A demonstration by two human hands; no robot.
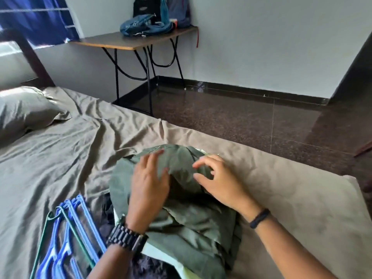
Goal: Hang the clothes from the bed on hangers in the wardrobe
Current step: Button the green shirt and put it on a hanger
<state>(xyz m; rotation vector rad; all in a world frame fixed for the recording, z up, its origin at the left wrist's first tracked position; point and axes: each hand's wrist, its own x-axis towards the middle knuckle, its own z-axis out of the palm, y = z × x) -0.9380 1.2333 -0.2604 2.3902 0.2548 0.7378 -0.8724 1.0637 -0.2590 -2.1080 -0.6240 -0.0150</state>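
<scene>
No readable text, labels, brands or numbers anywhere; marking on blue bag too blurred.

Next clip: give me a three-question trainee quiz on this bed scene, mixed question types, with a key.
1. True or false: the hangers lie on the bed sheet on the person's left.
2. Which garment tops the pile? A) the green garment B) a red towel C) a white sock
3. Fill in: the left hand wears a ____ at the wrist.

Key: 1 true; 2 A; 3 watch. The right hand hovers with curled fingers over the same garment.
</scene>
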